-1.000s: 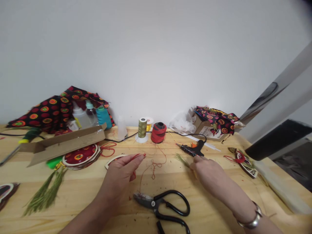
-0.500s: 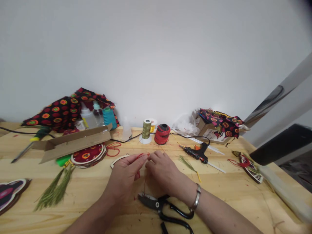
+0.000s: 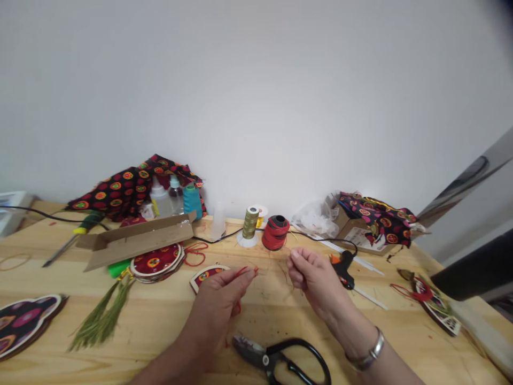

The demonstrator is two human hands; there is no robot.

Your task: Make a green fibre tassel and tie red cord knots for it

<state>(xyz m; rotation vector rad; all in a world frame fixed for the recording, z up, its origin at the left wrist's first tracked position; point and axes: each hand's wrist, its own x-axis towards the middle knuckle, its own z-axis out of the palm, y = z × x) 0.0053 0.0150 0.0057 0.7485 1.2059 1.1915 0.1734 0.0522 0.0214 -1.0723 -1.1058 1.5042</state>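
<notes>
Your left hand [image 3: 216, 305] has its grip clamped on a red thread [image 3: 244, 271], just above a small wooden ornament [image 3: 206, 275] on the desk [image 3: 401, 321]. Scissors [image 3: 280, 359] lie below, between your hands. Your right hand [image 3: 316, 283] has its grip pinched together beside a glue gun [image 3: 343, 269].
</notes>
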